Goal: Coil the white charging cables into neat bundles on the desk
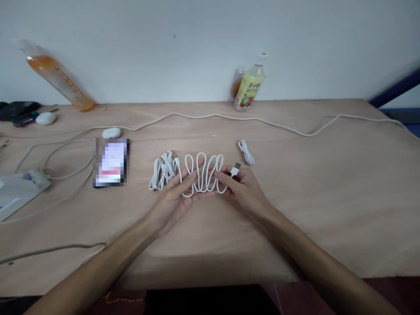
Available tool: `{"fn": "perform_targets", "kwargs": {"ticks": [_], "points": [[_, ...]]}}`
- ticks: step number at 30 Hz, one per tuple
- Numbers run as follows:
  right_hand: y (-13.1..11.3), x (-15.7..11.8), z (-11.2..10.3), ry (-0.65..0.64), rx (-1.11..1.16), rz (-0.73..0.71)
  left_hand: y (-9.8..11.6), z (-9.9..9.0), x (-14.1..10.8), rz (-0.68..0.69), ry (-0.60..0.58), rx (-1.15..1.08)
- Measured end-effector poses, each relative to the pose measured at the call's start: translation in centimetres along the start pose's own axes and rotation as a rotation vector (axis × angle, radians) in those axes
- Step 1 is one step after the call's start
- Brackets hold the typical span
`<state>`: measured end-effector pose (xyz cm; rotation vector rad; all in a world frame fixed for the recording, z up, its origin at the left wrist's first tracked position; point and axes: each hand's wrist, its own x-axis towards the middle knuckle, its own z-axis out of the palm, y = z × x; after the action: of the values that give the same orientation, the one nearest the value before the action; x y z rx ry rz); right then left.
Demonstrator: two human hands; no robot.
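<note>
A white USB cable [202, 173] lies in several upright loops across the fingers of both my hands. My left hand [177, 192] pinches its left loops between thumb and fingers, with one small plug sticking up beside the index finger. On the other side, my right hand [241, 186] grips the right loops under its thumb. The metal USB plug [235, 169] shows above that palm. Just left of my left hand rests a group of bundled white cables [162, 170]. Another bundled white cable [246, 152] lies beyond my right hand.
A phone [111, 162] with a blurred screen and a white case [111, 133] lie to the left. An orange drink bottle [59, 81] and a yellow-labelled bottle [251, 85] lean at the wall. A long white cord [229, 117] crosses the wooden table [328, 197]. A power strip [22, 192] sits far left.
</note>
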<state>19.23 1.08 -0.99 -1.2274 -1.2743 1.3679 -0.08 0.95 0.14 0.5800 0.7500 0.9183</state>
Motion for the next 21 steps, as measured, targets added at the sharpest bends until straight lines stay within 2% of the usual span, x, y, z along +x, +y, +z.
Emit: {"fn": "perform_targets", "kwargs": {"ticks": [11,21], "points": [[0.40,-0.08,0.22,0.036,0.063,0.075,0.14,0.18,0.00,-0.003,0.018,-0.015],[0.58,0.01,0.12,0.048,0.065,0.062,-0.03,0.07,0.07,0.007,0.020,-0.061]]}}
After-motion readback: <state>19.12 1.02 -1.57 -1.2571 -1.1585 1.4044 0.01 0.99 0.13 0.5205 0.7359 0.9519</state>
